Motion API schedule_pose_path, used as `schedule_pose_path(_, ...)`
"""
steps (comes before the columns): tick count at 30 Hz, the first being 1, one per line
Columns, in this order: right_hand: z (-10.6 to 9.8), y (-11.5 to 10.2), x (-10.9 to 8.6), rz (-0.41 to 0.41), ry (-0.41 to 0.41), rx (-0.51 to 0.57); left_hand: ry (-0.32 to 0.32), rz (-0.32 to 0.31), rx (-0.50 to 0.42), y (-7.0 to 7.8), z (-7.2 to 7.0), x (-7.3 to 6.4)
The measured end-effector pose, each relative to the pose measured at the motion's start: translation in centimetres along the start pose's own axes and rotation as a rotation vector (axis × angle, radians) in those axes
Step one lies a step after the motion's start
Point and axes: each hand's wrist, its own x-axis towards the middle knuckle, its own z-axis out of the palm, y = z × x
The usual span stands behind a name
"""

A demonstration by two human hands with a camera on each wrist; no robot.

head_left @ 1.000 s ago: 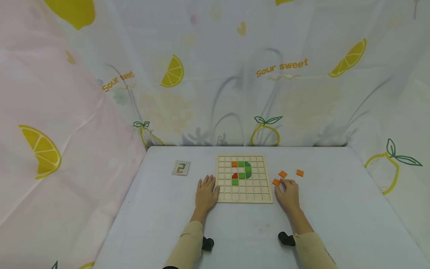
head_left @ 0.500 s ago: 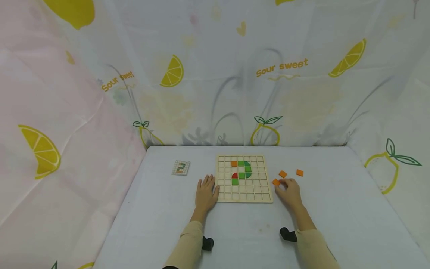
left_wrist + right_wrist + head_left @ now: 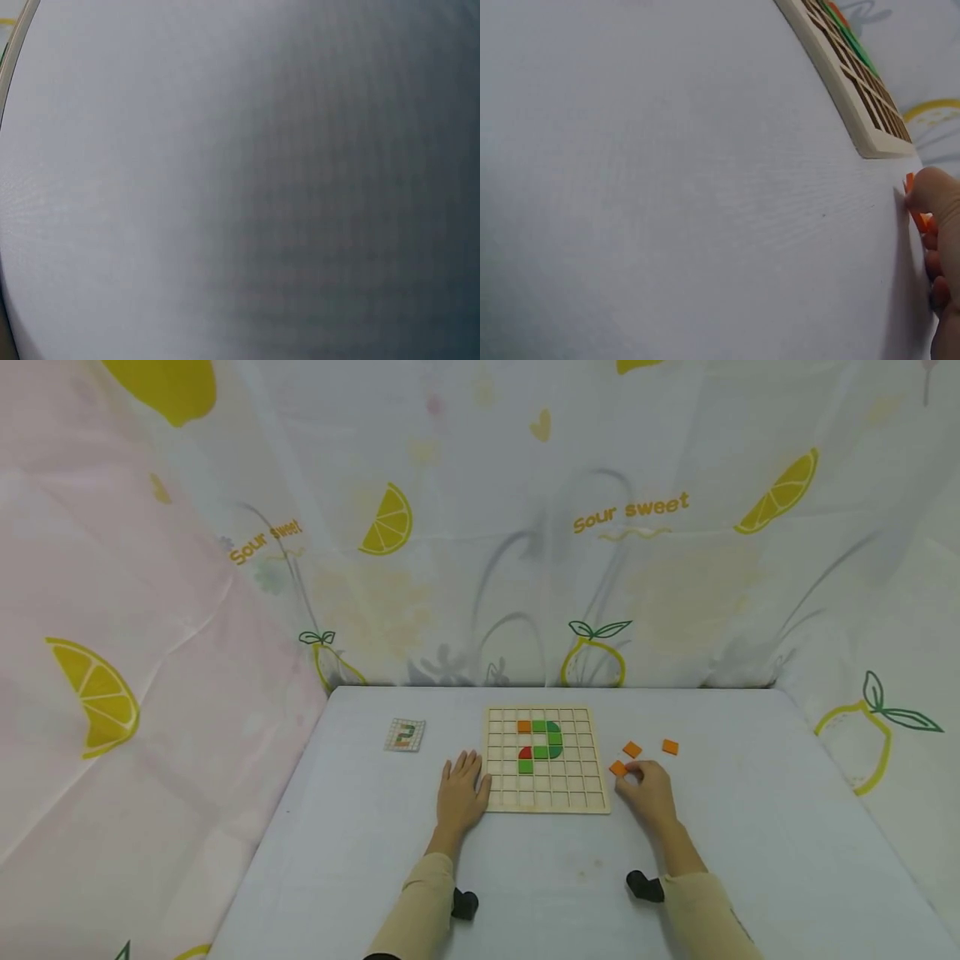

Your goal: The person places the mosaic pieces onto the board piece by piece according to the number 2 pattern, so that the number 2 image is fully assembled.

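A wooden grid board (image 3: 555,787) lies mid-table in the head view. Orange, green and red tiles sit in some of its cells, the lowest a green square tile (image 3: 526,767). My left hand (image 3: 461,793) rests flat beside the board, fingers straight and thumb at its left edge. To the right of the board, my right hand (image 3: 648,792) pinches an orange square tile (image 3: 618,768) between thumb and fingers. The right wrist view shows the thumb (image 3: 934,191) against that tile, its fingers partly hidden behind. The left wrist view holds mostly white tabletop.
Two loose orange tiles, a near one (image 3: 632,749) and a farther one (image 3: 670,747), lie beyond my right hand. A small pattern card (image 3: 405,735) printed with a similar figure lies left of the board. A printed cloth (image 3: 465,568) hangs behind the white table (image 3: 337,827).
My right wrist and forearm have shifted slightly to the right, while the fingers stay at the same orange tile, which has turned a little. The left hand and the board tiles stay as they were.
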Motion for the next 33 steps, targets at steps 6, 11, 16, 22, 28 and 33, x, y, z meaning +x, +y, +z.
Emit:
schedule_pose_path(6, 0.26, 0.06, -0.28, -0.004, 0.050, 0.007, -0.001, 0.006, 0.002, 0.04, 0.03, -0.02)
schedule_pose_path(11, 0.39, 0.23, -0.24, -0.074, 0.117, -0.012, -0.002, 0.004, 0.009, 0.04, 0.02, 0.10)
schedule_pose_path(16, 0.46, 0.37, -0.20, -0.114, 0.130, -0.025, -0.014, -0.004, 0.014, 0.00, 0.07, 0.19)
schedule_pose_path(22, 0.45, 0.21, -0.15, -0.117, 0.106, -0.026, -0.012, -0.003, 0.005, -0.05, 0.11, 0.22)
schedule_pose_path(28, 0.51, -0.05, -0.22, -0.094, 0.090, -0.017, -0.017, -0.003, 0.001, -0.07, 0.13, 0.16)
schedule_pose_path(33, 0.60, -0.26, -0.24, -0.098, 0.114, 0.005, -0.016, -0.004, 0.001, 0.03, 0.01, 0.09)
